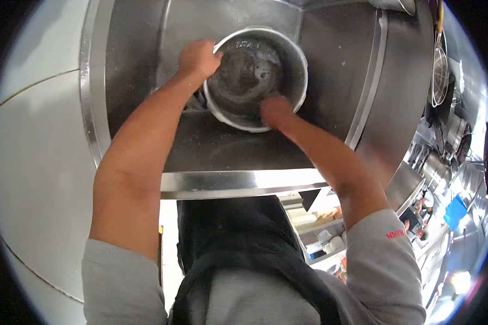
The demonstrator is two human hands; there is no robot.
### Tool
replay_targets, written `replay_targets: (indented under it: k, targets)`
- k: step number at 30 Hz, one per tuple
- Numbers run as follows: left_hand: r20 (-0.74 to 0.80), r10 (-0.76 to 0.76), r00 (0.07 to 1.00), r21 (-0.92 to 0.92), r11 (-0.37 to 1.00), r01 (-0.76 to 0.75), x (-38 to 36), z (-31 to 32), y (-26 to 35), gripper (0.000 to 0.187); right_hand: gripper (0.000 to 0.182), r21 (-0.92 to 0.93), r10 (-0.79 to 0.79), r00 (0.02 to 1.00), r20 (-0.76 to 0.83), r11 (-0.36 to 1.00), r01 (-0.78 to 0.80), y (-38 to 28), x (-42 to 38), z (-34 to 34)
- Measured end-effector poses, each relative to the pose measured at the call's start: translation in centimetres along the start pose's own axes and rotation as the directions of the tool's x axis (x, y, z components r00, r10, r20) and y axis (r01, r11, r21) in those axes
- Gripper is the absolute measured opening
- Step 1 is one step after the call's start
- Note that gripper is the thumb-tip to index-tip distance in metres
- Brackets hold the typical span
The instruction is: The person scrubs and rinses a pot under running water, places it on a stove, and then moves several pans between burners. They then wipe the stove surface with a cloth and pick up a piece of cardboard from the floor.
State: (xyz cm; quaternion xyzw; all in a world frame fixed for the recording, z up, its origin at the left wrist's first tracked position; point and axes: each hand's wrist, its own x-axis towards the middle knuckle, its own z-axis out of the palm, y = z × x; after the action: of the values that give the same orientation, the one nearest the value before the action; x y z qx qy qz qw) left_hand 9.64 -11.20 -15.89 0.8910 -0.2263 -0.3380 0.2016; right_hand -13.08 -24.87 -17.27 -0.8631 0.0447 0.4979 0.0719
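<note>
A round metal pot [249, 59] with a pale rim sits in the steel sink, with a little cloudy, foamy liquid at its bottom. My left hand [199, 57] is closed around the left side of its rim, thumb over the edge. Reaching into the lower right of the pot, my right hand [277, 112] is blurred by motion. Its fingers point down and are smeared, so whether they hold anything does not show. Something dark [198, 102], partly hidden by my left forearm, lies against the pot's lower left side.
The steel sink [331, 65] has a raised front edge [238, 183] close to my apron. White wall panels [38, 146] rise at left. A wire strainer [439, 76] hangs at right. Shelves with containers [322, 238] are below right, and people stand farther off in the kitchen.
</note>
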Motion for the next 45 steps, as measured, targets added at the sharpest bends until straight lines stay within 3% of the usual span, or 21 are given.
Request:
replay_targets:
  k: [4,5,8,12,14,18,19,23,24,26,28,30,33,35,38,40,41,42,43,44,45]
  targets:
    - [-0.221,-0.123,0.967,-0.040,0.992,0.117,-5.7,5.0,-1.1,0.060,0.032,0.448,0.164,0.986,-0.018,0.883,-0.138,-4.3,1.5,-0.4]
    - [-0.025,-0.120,0.992,-0.113,0.987,0.117,-7.0,6.5,-2.8,0.056,0.031,0.607,0.236,0.971,0.028,0.768,-0.204,-6.9,2.4,-1.0]
    - [-0.004,-0.255,0.967,0.105,0.961,0.254,-4.5,4.8,-3.3,0.049,0.029,0.620,0.141,0.953,-0.269,0.783,0.059,-8.5,3.1,-0.2]
    - [-0.049,0.029,0.998,-0.012,0.999,-0.030,-1.2,0.2,-0.7,0.032,0.028,0.132,0.037,0.993,-0.109,0.991,-0.022,-1.4,1.0,1.8]
    - [-0.285,-0.001,0.959,-0.030,1.000,-0.008,-3.0,4.1,-3.0,0.031,0.028,0.377,0.133,0.991,-0.029,0.919,-0.112,-4.1,1.6,0.8]
    - [-0.068,-0.321,0.944,0.038,0.945,0.324,-6.6,5.5,-2.9,0.031,0.030,0.714,0.191,0.955,-0.227,0.700,0.029,-9.6,5.6,0.9]
    - [-0.113,-0.243,0.963,0.021,0.969,0.247,-5.8,4.7,-3.1,0.029,0.030,0.754,0.222,0.921,-0.321,0.648,0.107,-9.7,5.7,0.6]
    - [0.046,0.038,0.998,0.015,0.999,-0.039,-0.8,1.5,-1.8,0.031,0.039,0.321,0.147,0.989,0.002,0.937,-0.140,-2.9,0.8,2.7]
    - [-0.187,-0.111,0.976,-0.110,0.990,0.092,-2.4,2.9,0.5,0.043,0.041,0.226,0.139,0.990,0.038,0.963,-0.144,-1.9,1.0,1.6]
    - [-0.437,-0.130,0.890,-0.064,0.992,0.113,-3.7,8.6,-1.5,0.052,0.037,0.324,0.076,0.993,-0.086,0.945,-0.045,-4.8,5.2,3.5]
    - [-0.360,-0.166,0.918,-0.148,0.982,0.119,-5.0,8.0,-1.2,0.049,0.035,0.677,0.156,0.986,-0.060,0.732,-0.074,-8.0,4.8,0.5]
    - [-0.308,-0.103,0.946,-0.152,0.987,0.058,-3.9,7.4,-0.9,0.048,0.034,0.687,0.137,0.982,-0.128,0.727,-0.012,-8.2,3.3,-1.2]
    - [-0.228,0.092,0.969,-0.095,0.989,-0.116,-0.7,6.2,-1.3,0.052,0.023,0.082,-0.002,0.961,-0.278,0.996,0.025,0.3,-0.8,3.3]
    - [-0.237,0.123,0.964,-0.066,0.988,-0.142,-0.7,7.1,0.0,0.053,0.024,-0.331,-0.040,0.991,-0.128,0.944,-0.005,4.8,-2.9,0.0]
    - [-0.346,0.252,0.904,-0.137,0.940,-0.314,1.1,6.8,0.4,0.052,0.026,-0.095,0.147,0.988,-0.042,0.984,-0.150,1.1,-1.4,1.6]
    - [-0.394,0.326,0.859,-0.288,0.844,-0.452,3.5,6.7,1.2,0.055,0.030,0.002,-0.041,0.990,0.131,0.999,0.041,-1.6,3.3,2.0]
    - [-0.101,0.329,0.939,-0.644,0.698,-0.314,3.4,6.0,1.9,0.060,0.033,0.285,-0.035,0.997,0.065,0.958,0.015,-2.0,6.1,1.4]
    - [-0.145,0.331,0.932,-0.625,0.700,-0.346,4.1,6.1,1.7,0.057,0.037,0.546,-0.028,1.000,-0.002,0.838,0.025,-2.4,9.0,0.6]
    - [-0.177,0.336,0.925,-0.608,0.701,-0.371,4.8,6.8,1.5,0.055,0.041,0.972,0.221,0.972,0.076,0.200,-0.122,-2.8,9.4,-3.6]
    - [-0.200,0.333,0.921,-0.597,0.704,-0.384,5.0,7.7,1.2,0.054,0.046,0.839,0.455,0.878,0.150,-0.527,0.130,-3.4,9.8,-8.1]
    - [-0.184,0.416,0.891,-0.511,0.734,-0.448,5.2,7.3,1.2,0.050,0.045,0.896,0.493,0.866,0.086,-0.418,0.148,-3.9,10.9,-6.7]
